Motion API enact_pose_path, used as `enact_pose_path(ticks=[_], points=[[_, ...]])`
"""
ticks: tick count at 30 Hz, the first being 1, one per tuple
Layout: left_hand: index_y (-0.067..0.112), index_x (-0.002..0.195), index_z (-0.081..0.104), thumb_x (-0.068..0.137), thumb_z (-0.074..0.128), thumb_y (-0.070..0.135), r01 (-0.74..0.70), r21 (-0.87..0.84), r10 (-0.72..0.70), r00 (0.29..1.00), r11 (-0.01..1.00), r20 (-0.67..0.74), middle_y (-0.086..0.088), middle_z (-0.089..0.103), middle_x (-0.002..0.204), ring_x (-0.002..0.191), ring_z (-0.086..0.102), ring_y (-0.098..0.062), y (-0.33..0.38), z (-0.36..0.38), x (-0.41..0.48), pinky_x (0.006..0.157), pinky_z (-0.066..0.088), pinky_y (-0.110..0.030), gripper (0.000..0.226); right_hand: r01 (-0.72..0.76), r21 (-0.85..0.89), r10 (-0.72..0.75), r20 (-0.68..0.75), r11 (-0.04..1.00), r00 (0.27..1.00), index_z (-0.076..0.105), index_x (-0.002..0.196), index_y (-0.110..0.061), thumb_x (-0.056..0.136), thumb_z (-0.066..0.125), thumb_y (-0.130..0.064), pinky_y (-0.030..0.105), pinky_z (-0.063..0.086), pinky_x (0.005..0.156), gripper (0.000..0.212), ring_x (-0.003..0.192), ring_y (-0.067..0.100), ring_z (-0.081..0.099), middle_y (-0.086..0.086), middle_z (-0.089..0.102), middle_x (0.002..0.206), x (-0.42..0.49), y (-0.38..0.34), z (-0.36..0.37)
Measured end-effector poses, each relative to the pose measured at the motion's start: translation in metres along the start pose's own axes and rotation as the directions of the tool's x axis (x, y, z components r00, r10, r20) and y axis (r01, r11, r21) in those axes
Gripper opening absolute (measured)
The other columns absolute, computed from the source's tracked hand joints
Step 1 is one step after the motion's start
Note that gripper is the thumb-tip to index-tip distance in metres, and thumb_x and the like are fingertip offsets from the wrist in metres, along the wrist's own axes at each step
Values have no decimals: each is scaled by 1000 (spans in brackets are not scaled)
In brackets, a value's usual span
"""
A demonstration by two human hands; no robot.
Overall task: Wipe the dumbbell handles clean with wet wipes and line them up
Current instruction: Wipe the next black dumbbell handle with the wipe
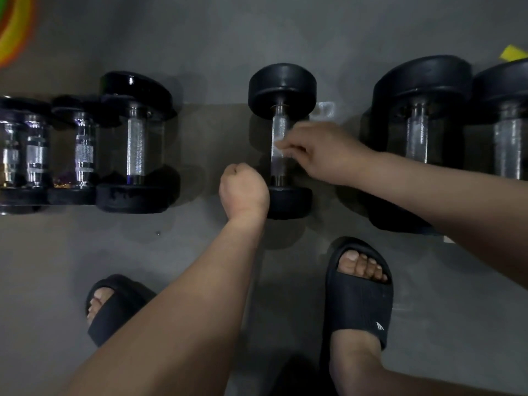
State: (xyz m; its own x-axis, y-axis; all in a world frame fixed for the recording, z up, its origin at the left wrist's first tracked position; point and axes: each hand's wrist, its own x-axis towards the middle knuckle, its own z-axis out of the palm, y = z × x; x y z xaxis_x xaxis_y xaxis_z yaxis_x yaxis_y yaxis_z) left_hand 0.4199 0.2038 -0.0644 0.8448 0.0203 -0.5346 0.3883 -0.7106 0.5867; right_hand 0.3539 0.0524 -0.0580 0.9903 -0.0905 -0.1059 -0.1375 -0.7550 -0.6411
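Centrally, right grip pinches a white wipe against the black dumbbell's knurled steel handle; left grip fisted.

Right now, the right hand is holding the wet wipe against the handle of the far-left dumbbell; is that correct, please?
Not quite. The right hand is holding the wet wipe against the handle of the middle dumbbell, which stands apart from the others, not the far-left one. The head view shows this.
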Motion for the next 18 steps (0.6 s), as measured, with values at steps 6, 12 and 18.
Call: enact_pose_path(ticks=[6,12,18], points=[[-1,108,65,99,39,11,-26,57,26,1000,998,1,-21,66,113,109,59,-36,-1,2,0,88,49,-35,30,-13,-80,14,2,997,1000,71,107,-14,103,53,-23,29,39,75,20,92,25,61,2,61,98,13,1,-8],[-5,111,64,101,39,11,-34,37,35,999,999,-6,-25,64,115,110,58,-38,0,-1,-2,87,48,-34,31,-78,-121,65,-114,990,991,67,102,-14,102,52,-26,34,41,65,19,79,28,58,8,60,91,0,-2,16],[1,106,69,98,38,11,-12,49,11,1000,999,11,-18,65,118,96,53,-28,3,0,-3,70,28,-24,33,-167,-212,130,-179,963,975,66,112,-14,103,48,-21,36,41,71,22,86,28,57,7,56,98,29,-2,-1]])
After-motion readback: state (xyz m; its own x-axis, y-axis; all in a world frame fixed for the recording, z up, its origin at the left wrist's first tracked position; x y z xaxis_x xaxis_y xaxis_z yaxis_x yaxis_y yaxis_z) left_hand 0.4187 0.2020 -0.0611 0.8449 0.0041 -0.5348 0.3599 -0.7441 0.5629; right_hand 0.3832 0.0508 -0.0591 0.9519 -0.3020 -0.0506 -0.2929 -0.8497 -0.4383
